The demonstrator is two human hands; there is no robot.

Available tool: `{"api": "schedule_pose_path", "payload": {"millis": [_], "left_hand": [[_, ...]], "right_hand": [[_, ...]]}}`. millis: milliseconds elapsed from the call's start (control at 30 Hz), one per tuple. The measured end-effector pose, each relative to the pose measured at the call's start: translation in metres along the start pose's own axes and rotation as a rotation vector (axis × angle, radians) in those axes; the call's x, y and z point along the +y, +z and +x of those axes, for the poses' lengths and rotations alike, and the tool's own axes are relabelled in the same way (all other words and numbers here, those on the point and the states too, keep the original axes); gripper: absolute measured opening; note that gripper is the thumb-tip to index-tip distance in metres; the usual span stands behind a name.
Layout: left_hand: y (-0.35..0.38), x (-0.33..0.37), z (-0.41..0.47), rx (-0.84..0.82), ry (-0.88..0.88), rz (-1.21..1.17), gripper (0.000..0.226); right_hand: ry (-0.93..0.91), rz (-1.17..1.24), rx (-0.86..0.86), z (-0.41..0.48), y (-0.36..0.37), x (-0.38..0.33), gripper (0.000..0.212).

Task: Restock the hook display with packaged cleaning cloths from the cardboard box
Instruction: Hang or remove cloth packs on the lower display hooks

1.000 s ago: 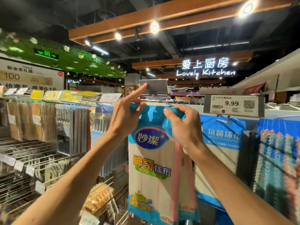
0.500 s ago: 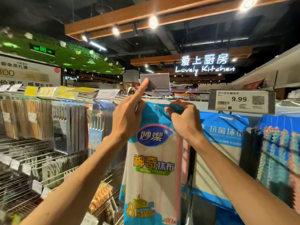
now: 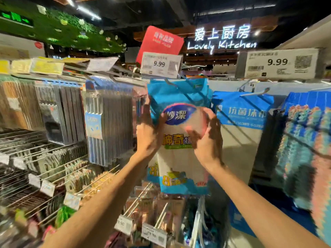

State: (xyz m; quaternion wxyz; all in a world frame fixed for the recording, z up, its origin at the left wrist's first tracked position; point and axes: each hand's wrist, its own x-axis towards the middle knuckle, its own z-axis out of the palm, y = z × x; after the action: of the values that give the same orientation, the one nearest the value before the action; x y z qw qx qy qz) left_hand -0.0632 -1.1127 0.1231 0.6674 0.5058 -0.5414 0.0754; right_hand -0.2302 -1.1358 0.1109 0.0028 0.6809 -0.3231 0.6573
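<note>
While both forearms are raised from the lower edge of the view, the pack of cleaning cloths is held where it hangs from a hook at the top edge of the hook display. Its left edge is pinched between thumb and fingers of the left hand, and its right edge is clasped by the curled fingers of the right hand, though both are blurred. The pack is probably best squared and slid fully back so that it hangs flat. One pack is held by two hands. Further back, two tags marked 9.99 are counted, the price tag over the hook and the second price tag over one neighbouring blue pack, with one red sign above; no cardboard box is seen
</note>
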Motion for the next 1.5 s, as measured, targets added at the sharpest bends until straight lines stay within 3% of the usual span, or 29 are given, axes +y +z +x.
{"api": "schedule_pose_path", "payload": {"millis": [167,267,467,600,667,733,833,967,1167,1367,1500], "left_hand": [[0.044,-0.021,0.026,-0.098,-0.072,0.128,0.070],[0.056,-0.022,0.037,-0.177,-0.100,0.067,0.067],[0.057,-0.026,0.050,-0.309,-0.164,0.051,0.071],[0.044,-0.009,0.040,-0.395,-0.166,0.187,0.073],[0.035,0.000,0.030,-0.427,-0.163,0.281,0.072],[0.023,0.010,0.019,-0.463,-0.182,0.354,0.065],[-0.003,0.027,-0.005,-0.518,-0.169,0.474,0.027],[-0.054,0.075,-0.064,-0.587,-0.084,0.728,0.013],[-0.167,0.140,-0.202,-0.756,-0.027,0.997,0.026],[-0.305,0.187,-0.352,-0.802,-0.425,1.221,0.035],[-0.398,0.204,-0.437,-0.713,-0.786,1.329,0.030]], "right_hand": [[0.130,-0.019,-0.104,0.022,0.010,0.023,0.058],[0.152,-0.047,-0.127,0.030,0.016,0.035,0.055],[0.192,-0.084,-0.197,0.028,0.018,0.047,0.068],[0.262,-0.011,-0.275,0.018,0.002,0.045,0.075],[0.345,-0.027,-0.297,0.011,-0.011,0.047,0.067],[0.438,-0.137,-0.343,-0.001,-0.033,0.045,0.056],[0.482,-0.235,-0.383,-0.022,-0.076,0.026,0.046],[0.334,-0.133,-0.411,-0.066,-0.128,-0.007,0.037],[0.088,-0.016,-0.716,-0.175,-0.169,-0.060,0.043],[-0.173,0.102,-1.126,-0.310,-0.165,-0.143,0.055],[-0.336,0.238,-1.404,-0.372,-0.148,-0.222,0.050]]}}
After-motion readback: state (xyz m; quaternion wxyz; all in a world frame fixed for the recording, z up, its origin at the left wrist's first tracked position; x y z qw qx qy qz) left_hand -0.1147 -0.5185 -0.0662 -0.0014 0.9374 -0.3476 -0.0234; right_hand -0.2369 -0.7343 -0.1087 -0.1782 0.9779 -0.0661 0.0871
